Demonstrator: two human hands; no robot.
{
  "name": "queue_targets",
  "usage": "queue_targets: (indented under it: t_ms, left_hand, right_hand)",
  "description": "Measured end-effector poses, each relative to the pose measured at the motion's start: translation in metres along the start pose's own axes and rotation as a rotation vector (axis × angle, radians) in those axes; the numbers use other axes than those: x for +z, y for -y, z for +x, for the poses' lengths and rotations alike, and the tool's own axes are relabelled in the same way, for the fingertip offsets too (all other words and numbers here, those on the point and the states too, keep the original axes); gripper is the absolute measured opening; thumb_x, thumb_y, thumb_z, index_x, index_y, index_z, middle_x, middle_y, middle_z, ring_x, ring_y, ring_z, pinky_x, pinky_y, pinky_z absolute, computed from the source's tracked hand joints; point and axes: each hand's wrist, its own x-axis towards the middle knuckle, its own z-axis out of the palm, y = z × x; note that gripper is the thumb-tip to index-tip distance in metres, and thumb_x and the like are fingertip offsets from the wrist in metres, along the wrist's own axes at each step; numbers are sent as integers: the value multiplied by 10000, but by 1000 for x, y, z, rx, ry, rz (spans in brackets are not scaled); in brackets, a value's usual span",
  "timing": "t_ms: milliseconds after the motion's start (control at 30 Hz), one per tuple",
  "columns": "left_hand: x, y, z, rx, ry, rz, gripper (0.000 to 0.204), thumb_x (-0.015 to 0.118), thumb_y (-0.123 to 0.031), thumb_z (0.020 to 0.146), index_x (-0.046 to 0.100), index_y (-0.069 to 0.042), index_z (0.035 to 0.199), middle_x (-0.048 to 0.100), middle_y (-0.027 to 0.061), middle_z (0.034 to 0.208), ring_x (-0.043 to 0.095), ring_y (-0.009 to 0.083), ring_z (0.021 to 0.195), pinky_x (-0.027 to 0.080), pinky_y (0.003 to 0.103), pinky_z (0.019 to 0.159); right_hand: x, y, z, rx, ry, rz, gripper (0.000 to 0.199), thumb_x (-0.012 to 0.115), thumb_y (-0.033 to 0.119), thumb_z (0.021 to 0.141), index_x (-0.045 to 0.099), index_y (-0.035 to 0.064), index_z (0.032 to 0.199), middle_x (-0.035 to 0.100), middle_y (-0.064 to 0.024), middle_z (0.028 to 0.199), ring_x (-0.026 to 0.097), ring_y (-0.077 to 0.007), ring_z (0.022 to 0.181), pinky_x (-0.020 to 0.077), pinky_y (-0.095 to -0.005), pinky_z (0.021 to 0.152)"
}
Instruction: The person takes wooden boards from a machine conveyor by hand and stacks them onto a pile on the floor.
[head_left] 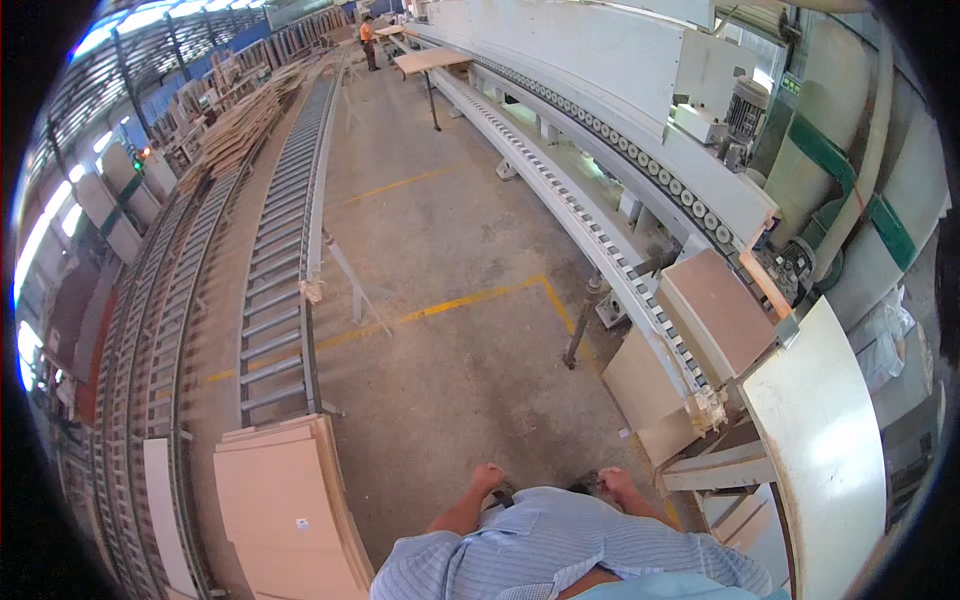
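My left hand is held low in front of my body, its fingers curled in with nothing visible in them. To its right, my right hand is likewise curled and shows nothing held. Neither hand touches anything I can see. A stack of pinkish-brown boards lies to the left, nearest my left hand. Right of my right hand, a pale panel leans against the end of a long edge machine, near a white-topped table.
A roller conveyor runs away behind the board stack, with more roller tracks further left. The long machine lines the right side. Yellow lines mark the concrete floor. A person in orange stands far off near a board.
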Motion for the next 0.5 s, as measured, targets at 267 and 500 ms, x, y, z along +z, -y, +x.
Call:
queue_targets:
  t_ms: [267, 500]
  left_hand:
    - [1, -13, 3, 201, -20, 419, 245, 521, -231, 751, 688, -76, 842, 653, 190, 845, 653, 326, 798, 505, 414, 693]
    - [-7, -19, -3, 36, 69, 231, 266, 520, -265, 746, 668, -55, 814, 645, 202, 819, 641, 347, 776, 497, 430, 675]
  right_hand:
    - [1, 0, 2, 7, -108, 8, 93, 569, 136, 789, 611, 54, 777, 587, -78, 662, 568, -182, 551, 494, -341, 497]
    - [3, -2, 11, 49, -164, -56, 35, 553, 41, 754, 583, 49, 738, 555, -67, 634, 538, -172, 538, 455, -329, 470]
